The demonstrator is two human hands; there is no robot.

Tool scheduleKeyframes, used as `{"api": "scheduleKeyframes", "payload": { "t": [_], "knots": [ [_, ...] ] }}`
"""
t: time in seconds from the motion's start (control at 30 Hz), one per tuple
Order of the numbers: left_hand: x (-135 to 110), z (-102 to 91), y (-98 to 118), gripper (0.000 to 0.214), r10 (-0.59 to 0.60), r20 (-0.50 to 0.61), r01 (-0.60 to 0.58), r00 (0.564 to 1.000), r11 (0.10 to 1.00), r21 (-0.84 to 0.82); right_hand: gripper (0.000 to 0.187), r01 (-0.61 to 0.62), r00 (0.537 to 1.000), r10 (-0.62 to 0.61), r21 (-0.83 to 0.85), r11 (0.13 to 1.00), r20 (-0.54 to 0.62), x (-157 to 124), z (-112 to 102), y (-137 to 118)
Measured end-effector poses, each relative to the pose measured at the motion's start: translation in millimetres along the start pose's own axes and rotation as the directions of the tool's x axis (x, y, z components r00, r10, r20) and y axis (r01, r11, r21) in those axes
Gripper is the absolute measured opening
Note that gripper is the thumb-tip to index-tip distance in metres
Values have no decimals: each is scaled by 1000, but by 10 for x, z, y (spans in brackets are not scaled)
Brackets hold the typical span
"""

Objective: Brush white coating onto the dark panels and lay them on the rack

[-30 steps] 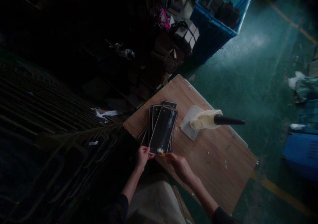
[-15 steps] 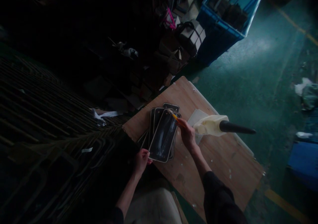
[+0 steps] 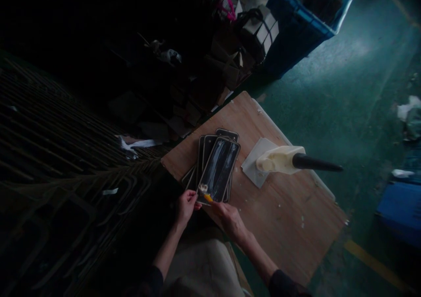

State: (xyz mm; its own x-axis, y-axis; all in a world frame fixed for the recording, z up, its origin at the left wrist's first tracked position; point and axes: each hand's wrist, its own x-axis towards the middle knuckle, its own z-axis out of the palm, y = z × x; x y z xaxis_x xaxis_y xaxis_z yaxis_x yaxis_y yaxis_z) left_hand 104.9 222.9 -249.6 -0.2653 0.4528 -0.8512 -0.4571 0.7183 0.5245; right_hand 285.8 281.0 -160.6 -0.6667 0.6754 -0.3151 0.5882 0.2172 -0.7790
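Pretty dim shot, but the person's wearing a dark, maybe black, long-sleeved top. The dark left sleeve [image 3: 154, 281] and dark right sleeve [image 3: 285, 286] both end well up the arm, so the forearms are bare, same as the bare left hand [image 3: 186, 205] and bare right hand [image 3: 230, 219]. The lap's covered in pale beige-grey cloth [image 3: 204, 266], trousers or apron, can't tell.

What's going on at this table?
A person works at a wooden table with a stack of black panels. The left hand steadies the top panel at its near corner, while the right hand holds a small brush at the panel's near end. White streaks run along it. A pale bottle with a black nozzle lies on a white sheet beside the stack.
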Motion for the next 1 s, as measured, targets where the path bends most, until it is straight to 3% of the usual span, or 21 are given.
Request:
{"api": "scheduleKeyframes", "payload": {
  "t": [0.13,0.27,0.33,0.43,0.53,0.67,0.8,0.9,1.0],
  "knots": [
    [-23,-17,16,24,7,42,-7,999,1000,-10,24,-151,989,147,262,953,34,-107,7,36],
    [-10,-31,5,29,23,49,-22,999,1000,-7,27,-202,966,251,416,886,-65,170,-319,276],
    [11,-37,2,30,34,55,-34,998,999,0,27,-158,943,255,389,908,-212,382,-530,399],
    [44,-43,0,33,51,63,-51,997,999,2,30,-107,887,186,205,973,-422,686,-790,514],
    [61,-44,-5,35,55,61,-55,997,998,-2,32,-57,864,58,18,998,-501,892,-908,564],
    [54,-31,-12,34,45,42,-45,998,999,-9,30,9,910,-56,-115,993,-410,829,-801,596],
    [31,-2,13,28,38,33,-38,999,999,5,29,-12,984,-21,-184,983,-178,266,-519,482],
    [8,15,52,24,29,21,-29,999,1000,11,27,-55,997,49,-135,989,-52,-209,-389,289],
    [-15,19,95,22,17,26,-17,1000,1000,6,25,-121,992,121,1,993,-18,-372,-433,146]
  ]
}}
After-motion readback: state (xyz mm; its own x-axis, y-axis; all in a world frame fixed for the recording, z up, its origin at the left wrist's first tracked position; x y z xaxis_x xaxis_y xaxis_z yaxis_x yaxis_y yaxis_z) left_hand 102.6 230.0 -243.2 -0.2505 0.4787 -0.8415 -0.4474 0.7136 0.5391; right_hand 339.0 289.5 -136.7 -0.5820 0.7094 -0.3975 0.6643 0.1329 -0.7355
